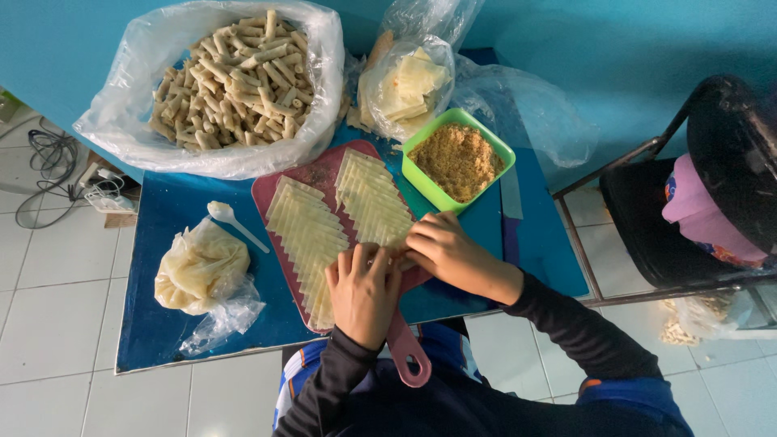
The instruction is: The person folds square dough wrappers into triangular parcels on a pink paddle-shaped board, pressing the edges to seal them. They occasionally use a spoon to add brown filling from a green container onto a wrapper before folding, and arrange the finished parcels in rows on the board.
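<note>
Hands: left hand (363,285) and right hand (441,251), fingers curled narrow, pinching one thin pale pastry strip (398,257) at the near end of the pink plastic cutting board (317,171). Risk: strip tears, or neighbouring overlapped strips (307,239) drag loose.

Pale yellow thin pastry wrapper strips (307,235): flat, overlapped like shingles, in two slanted rows. Both rows on pink plastic cutting board (320,174), which lies on blue table with handle toward person. Left row runs from board's upper left to near edge; right row (372,198) from board top toward hands. Nearest strips of right row hidden under fingers.
</note>
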The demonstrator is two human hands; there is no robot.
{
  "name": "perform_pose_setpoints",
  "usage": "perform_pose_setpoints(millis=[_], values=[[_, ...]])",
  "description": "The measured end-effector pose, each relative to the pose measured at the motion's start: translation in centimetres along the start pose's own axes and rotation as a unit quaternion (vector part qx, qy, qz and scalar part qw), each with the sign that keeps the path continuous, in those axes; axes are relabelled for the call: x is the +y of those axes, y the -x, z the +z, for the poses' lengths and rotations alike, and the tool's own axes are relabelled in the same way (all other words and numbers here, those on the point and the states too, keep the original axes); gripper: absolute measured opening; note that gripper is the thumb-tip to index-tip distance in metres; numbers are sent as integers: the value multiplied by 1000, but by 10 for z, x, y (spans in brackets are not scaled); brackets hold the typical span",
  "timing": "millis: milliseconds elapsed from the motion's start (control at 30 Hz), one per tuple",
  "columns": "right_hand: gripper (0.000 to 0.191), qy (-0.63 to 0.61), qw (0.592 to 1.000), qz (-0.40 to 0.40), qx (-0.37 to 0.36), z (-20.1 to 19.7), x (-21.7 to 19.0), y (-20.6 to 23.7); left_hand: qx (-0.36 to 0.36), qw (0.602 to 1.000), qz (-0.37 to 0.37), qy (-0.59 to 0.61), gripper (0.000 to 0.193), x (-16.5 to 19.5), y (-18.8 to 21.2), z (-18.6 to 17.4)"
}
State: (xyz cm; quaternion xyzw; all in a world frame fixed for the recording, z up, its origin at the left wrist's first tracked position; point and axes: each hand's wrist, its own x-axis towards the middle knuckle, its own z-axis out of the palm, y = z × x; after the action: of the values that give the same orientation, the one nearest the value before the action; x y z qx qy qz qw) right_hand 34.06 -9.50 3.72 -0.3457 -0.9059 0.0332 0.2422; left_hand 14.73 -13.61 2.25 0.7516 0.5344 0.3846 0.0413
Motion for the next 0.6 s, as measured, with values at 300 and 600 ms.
perform_pose_setpoints(millis=[300, 600], values=[[17, 13, 1000, -7, 2, -3, 3, -6, -3, 1000, -4, -26, 18, 0, -2, 1], [18, 72, 996, -28, 47, 0, -10, 3, 27, 997, 44, -64, 23, -1, 0, -2]])
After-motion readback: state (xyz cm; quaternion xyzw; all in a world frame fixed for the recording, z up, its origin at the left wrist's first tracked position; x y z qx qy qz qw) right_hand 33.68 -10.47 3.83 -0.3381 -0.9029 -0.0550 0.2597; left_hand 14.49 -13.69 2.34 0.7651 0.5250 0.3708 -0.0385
